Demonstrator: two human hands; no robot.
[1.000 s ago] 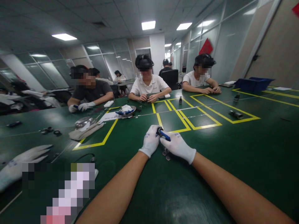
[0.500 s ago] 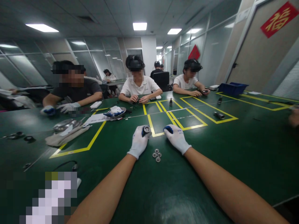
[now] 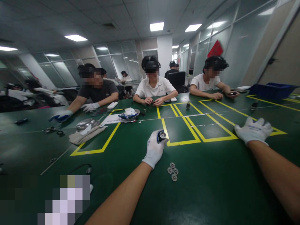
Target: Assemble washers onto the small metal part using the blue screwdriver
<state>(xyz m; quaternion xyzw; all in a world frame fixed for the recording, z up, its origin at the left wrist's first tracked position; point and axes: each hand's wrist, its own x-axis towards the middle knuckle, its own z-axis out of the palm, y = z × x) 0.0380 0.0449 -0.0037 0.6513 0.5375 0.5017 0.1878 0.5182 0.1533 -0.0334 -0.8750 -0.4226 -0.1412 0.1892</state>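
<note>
My left hand (image 3: pixel 154 148), in a white glove with blue palm, is closed around a short black cylinder (image 3: pixel 162 135). The cylinder's round end, with a silvery ring and recessed middle, faces me. Far to the right, my right hand (image 3: pixel 254 129), gloved alike, is stretched out palm down over the corner of a yellow taped rectangle. Its fingers are spread, and whatever lies under the palm is hidden. Several small round metal discs (image 3: pixel 172 171) with raised centres lie in a cluster on the green table below my left hand.
Small dark upright parts (image 3: pixel 188 105) stand farther back. A blue bin (image 3: pixel 273 90) sits at the right. To the left are a metal bowl (image 3: pixel 87 124), a cloth (image 3: pixel 87 134) and a plate with a glove (image 3: pixel 129 114). Three people sit across the green table (image 3: pixel 211 187).
My right hand has moved away from beside the left, out to the right, and its fingers have opened. The view has turned left. My left hand still holds the black cylinder.
</note>
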